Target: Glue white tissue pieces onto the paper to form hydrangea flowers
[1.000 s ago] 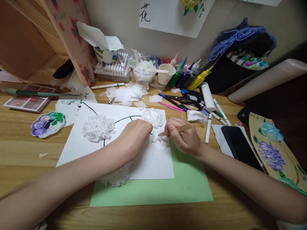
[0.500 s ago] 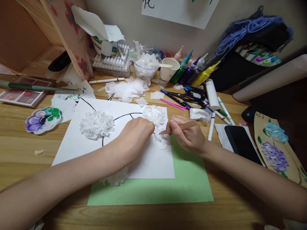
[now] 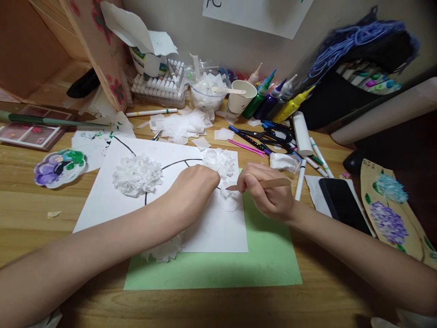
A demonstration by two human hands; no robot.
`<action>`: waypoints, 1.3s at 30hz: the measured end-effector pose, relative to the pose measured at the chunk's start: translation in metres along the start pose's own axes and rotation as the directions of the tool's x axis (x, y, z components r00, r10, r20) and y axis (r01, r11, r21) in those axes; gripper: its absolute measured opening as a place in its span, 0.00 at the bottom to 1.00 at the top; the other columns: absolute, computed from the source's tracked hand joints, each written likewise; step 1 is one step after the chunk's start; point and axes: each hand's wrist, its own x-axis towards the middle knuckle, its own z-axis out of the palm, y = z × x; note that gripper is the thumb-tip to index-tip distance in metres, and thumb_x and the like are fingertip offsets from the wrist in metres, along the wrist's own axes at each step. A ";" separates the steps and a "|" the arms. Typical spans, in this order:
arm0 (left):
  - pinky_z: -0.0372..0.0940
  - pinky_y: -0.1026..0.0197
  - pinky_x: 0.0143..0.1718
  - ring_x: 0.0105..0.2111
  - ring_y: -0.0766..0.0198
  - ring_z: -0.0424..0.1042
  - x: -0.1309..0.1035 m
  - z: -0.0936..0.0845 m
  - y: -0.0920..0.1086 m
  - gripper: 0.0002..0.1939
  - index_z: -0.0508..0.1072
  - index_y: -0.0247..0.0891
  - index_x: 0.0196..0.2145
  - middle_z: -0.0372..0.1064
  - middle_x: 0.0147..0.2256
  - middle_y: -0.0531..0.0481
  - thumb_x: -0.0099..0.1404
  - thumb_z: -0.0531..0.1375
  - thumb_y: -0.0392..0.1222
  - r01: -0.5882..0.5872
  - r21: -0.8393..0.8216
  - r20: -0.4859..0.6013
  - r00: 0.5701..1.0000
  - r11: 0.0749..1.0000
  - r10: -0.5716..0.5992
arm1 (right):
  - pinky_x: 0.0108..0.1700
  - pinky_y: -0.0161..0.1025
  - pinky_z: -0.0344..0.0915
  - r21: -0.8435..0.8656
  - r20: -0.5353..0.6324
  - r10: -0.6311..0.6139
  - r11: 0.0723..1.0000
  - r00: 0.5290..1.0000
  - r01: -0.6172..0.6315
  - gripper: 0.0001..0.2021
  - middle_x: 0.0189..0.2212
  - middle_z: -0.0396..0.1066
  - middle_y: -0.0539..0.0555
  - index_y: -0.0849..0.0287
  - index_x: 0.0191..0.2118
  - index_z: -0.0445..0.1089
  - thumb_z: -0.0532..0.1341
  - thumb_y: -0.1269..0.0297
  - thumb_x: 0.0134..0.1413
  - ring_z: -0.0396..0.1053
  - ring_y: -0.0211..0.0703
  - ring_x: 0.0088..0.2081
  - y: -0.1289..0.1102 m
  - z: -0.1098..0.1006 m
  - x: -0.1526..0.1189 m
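Note:
My left hand (image 3: 201, 184) is closed over the white paper (image 3: 211, 232), its fingertips turned down and hidden behind the knuckles, so what they pinch, if anything, does not show. Just beyond it is a fluffy white tissue-paper flower (image 3: 220, 163). My right hand (image 3: 266, 189) grips a slim, light-brown pointed stick (image 3: 278, 182) whose tip points left, at small tissue pieces (image 3: 228, 191) below that flower. A fuller tissue flower (image 3: 137, 176) sits on the sheet's left part, joined by drawn black stems. Another tissue flower (image 3: 164, 250) is partly hidden under my left forearm.
Green paper (image 3: 211, 272) lies beneath the white sheet. Behind are tissue squares (image 3: 182, 125), a bowl of scraps (image 3: 208, 95), a paper cup (image 3: 241, 102), paint bottles (image 3: 261, 98) and scissors (image 3: 273, 136). A phone (image 3: 344, 205) lies right, a paint palette (image 3: 60, 168) left.
The right hand's stick has tilted slightly, its upper end reaching further right. The left hand stays nearly still. The whole view has shifted a little.

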 end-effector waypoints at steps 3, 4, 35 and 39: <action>0.55 0.61 0.27 0.27 0.60 0.66 0.000 -0.001 0.001 0.09 0.71 0.33 0.27 0.68 0.25 0.45 0.57 0.51 0.29 0.005 0.001 0.003 1.000 1.000 -0.005 | 0.27 0.37 0.58 -0.040 0.019 -0.029 0.999 0.999 0.029 0.13 0.19 0.62 0.50 0.56 0.25 0.58 0.45 0.72 0.60 0.60 0.37 0.23 0.001 0.001 0.000; 0.55 0.61 0.28 0.27 0.60 0.66 -0.001 -0.002 0.001 0.09 0.71 0.33 0.27 0.68 0.25 0.44 0.57 0.51 0.28 0.010 0.001 0.004 1.000 1.000 -0.010 | 0.26 0.37 0.57 -0.061 0.025 -0.035 0.997 0.999 0.036 0.13 0.19 0.61 0.50 0.56 0.25 0.57 0.46 0.72 0.60 0.60 0.37 0.23 0.002 0.001 0.000; 0.58 0.61 0.28 0.28 0.59 0.68 -0.003 -0.011 0.007 0.11 0.71 0.31 0.28 0.69 0.26 0.44 0.56 0.51 0.25 0.021 0.075 0.062 0.998 0.997 -0.026 | 0.25 0.36 0.54 -0.080 0.055 0.069 0.995 0.996 -0.064 0.15 0.18 0.59 0.49 0.57 0.23 0.55 0.45 0.71 0.61 0.58 0.36 0.22 0.001 0.004 0.004; 0.58 0.61 0.28 0.29 0.59 0.68 -0.002 -0.011 0.007 0.10 0.71 0.31 0.28 0.69 0.27 0.43 0.57 0.51 0.26 0.006 0.065 0.052 0.999 0.998 -0.010 | 0.26 0.36 0.55 -0.047 0.016 0.031 0.998 0.999 -0.030 0.14 0.18 0.59 0.49 0.57 0.23 0.56 0.46 0.72 0.61 0.58 0.36 0.22 -0.002 0.003 0.004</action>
